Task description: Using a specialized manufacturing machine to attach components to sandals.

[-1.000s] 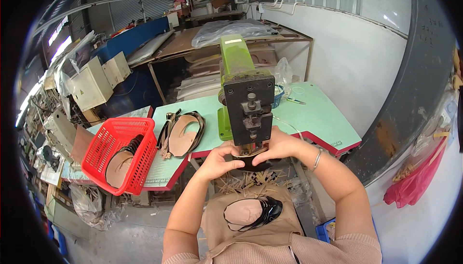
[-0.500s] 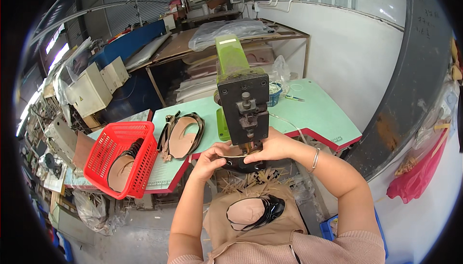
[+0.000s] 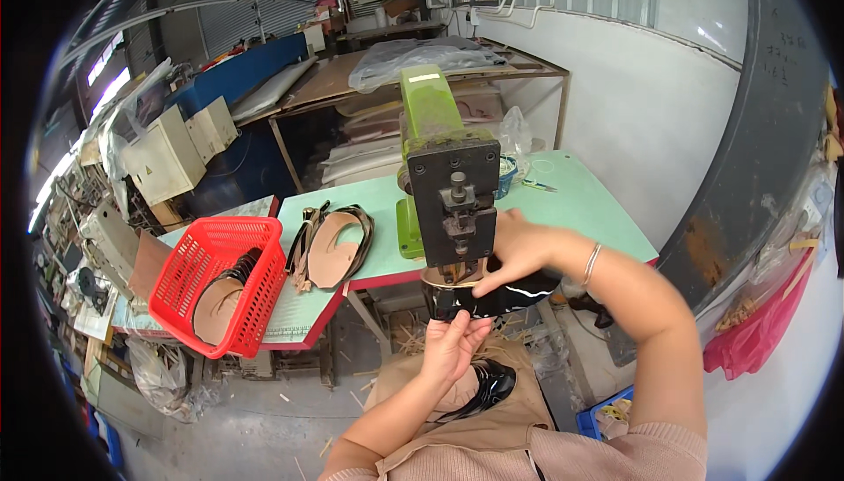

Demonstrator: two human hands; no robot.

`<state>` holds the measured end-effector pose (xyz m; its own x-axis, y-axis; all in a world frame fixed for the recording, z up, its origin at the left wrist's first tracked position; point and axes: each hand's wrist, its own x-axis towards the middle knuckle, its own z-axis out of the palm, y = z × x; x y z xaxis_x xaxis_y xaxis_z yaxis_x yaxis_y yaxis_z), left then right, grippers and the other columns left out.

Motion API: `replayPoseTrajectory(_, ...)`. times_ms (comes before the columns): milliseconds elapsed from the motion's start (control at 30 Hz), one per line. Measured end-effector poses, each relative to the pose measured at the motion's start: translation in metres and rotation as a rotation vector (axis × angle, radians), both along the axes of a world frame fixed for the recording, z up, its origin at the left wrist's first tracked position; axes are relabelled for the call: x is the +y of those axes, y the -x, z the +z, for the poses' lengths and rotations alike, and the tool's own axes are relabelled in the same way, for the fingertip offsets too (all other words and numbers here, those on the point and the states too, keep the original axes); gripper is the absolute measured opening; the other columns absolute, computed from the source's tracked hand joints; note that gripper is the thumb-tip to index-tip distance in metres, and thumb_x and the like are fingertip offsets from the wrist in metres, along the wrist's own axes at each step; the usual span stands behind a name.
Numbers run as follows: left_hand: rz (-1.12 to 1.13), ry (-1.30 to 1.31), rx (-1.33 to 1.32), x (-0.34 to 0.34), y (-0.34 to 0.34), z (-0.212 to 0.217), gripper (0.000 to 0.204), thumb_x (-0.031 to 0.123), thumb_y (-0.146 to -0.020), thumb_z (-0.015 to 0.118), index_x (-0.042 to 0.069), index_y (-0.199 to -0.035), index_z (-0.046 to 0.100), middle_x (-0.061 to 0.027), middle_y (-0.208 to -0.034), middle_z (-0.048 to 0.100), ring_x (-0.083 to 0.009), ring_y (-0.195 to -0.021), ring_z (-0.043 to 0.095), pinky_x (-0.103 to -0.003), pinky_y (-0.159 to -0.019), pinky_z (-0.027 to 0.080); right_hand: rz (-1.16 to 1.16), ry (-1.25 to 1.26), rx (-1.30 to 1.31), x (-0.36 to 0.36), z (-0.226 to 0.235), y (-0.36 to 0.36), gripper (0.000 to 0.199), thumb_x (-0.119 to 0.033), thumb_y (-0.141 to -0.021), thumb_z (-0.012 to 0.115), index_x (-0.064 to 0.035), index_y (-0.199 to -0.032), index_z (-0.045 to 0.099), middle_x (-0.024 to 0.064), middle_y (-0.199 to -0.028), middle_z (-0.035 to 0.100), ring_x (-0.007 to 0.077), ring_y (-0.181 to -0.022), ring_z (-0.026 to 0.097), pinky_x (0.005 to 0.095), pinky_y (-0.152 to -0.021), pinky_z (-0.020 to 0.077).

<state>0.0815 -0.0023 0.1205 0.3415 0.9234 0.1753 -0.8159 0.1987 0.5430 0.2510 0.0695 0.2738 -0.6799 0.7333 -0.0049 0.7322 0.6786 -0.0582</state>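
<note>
A glossy black shoe upper [image 3: 519, 295] with a pale inner edge is at the working end of a green machine [image 3: 429, 103] with a black head plate [image 3: 448, 191]. My left hand [image 3: 453, 349] pinches its lower edge from the near side, fingertips closed. On its right part lies my right hand [image 3: 526, 251], slightly blurred, thumb pressed on the top edge; its other fingers are partly hidden behind the machine head. Below, a beige-lined black shoe upper [image 3: 492, 386] rests on my lap, partly covered by my left forearm.
On the green tabletop [image 3: 580, 195] lie more beige and black shoe pieces [image 3: 337, 248] and small snips [image 3: 538, 185]. A red basket [image 3: 264, 305] at the left holds similar pieces. A blue basket [image 3: 506, 178] stands behind the machine, and a blue bin [image 3: 587, 424] sits low right.
My left hand has moved down and right, from the left of the machine head to below the shoe upper. The upper has turned and now extends to the right. My right hand has shifted slightly right.
</note>
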Motion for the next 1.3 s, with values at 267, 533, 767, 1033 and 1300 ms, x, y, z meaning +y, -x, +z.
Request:
replayPoseTrajectory(267, 0.069, -0.008, 0.014, -0.003, -0.015, -0.002, 0.024, 0.010, -0.090, 0.052, 0.007, -0.114, 0.049, -0.0118, -0.103, 0.062, -0.0236, -0.089, 0.065, -0.031, -0.074, 0.057, 0.196, 0.313, 0.107, 0.034, 0.015, -0.014, 0.049, -0.035, -0.055, 0.081, -0.0059, -0.091, 0.066, 0.0055, -0.094, 0.064, 0.0265, -0.095, 0.053, 0.0322, -0.084, 0.0402)
replayPoseTrajectory(533, 0.086, -0.005, -0.032, -0.002, -0.003, 0.001, 0.021, 0.012, -0.090, 0.054, 0.006, -0.110, 0.052, -0.0120, -0.104, 0.062, -0.0249, -0.094, 0.063, -0.033, -0.080, 0.054, 0.201, 0.568, 0.199, 0.044, 0.021, 0.010, 0.061, -0.015, -0.056, 0.082, -0.0057, -0.112, 0.060, 0.0084, -0.110, 0.062, 0.0203, -0.105, 0.055, 0.0299, -0.092, 0.0392)
replayPoseTrajectory(767, 0.042, -0.044, 0.041, 0.001, 0.013, -0.005, 0.026, 0.011, -0.090, 0.053, 0.005, -0.115, 0.050, -0.0139, -0.107, 0.061, -0.0254, -0.096, 0.063, -0.033, -0.082, 0.054, 0.184, 0.638, 0.199, 0.022, 0.032, 0.014, 0.068, -0.013, -0.056, 0.082, -0.0066, -0.118, 0.056, 0.0094, -0.117, 0.059, 0.0237, -0.111, 0.052, 0.0308, -0.096, 0.0365)
replayPoseTrajectory(1033, 0.048, -0.023, -0.037, -0.006, -0.011, -0.004, 0.024, 0.013, -0.091, 0.052, 0.005, -0.114, 0.050, -0.0130, -0.108, 0.060, -0.0256, -0.096, 0.063, -0.031, -0.079, 0.055, 0.076, 0.607, 0.003, 0.043, 0.026, 0.008, 0.063, -0.022, -0.056, 0.083, -0.0019, -0.111, 0.060, 0.0115, -0.113, 0.061, 0.0238, -0.111, 0.053, 0.0300, -0.094, 0.0378)
replayPoseTrajectory(1300, 0.066, -0.041, -0.008, 0.000, 0.017, -0.009, 0.028, 0.014, -0.091, 0.051, 0.008, -0.118, 0.047, -0.0130, -0.111, 0.059, -0.0262, -0.095, 0.063, -0.032, -0.077, 0.056, 0.303, 0.546, 0.147, 0.029, 0.029, 0.024, 0.067, -0.017, -0.056, 0.084, -0.0071, -0.117, 0.057, 0.0099, -0.117, 0.059, 0.0237, -0.112, 0.051, 0.0322, -0.096, 0.0371)
